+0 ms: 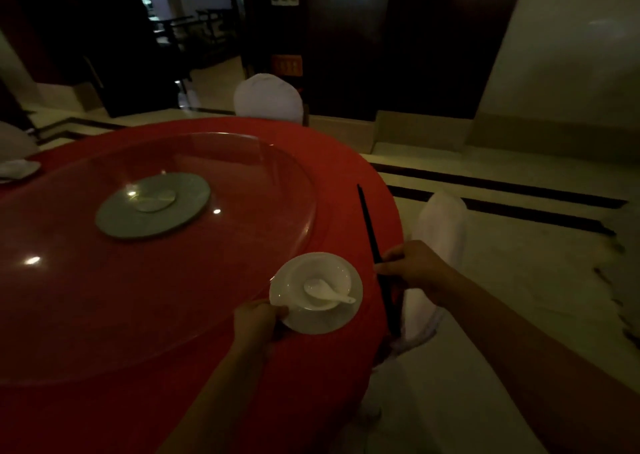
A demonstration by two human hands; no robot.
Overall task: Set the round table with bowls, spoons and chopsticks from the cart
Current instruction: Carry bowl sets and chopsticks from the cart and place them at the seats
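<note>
Our L hand (258,318) grips the saucer (322,322) by its near-left rim, fingers curled round the edge. The bowl (325,270) sits on the saucer w/ the spoon (320,289) inside, handle pointing right, all near the right edge of the red table (346,176). Our R hand (412,268) pinches the black chopsticks (367,218) approx mid-length, just right of the saucer, tips pointing away; we can't tell if they touch the table. A white-covered chair (438,225) stands beyond that hand.

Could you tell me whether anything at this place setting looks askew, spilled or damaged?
Nothing looks spilled or broken. The spoon lies in the bowl on its plate, whose rim the left hand holds. Only the chopsticks are not yet laid down: the right hand grips them beside the plate.
</note>
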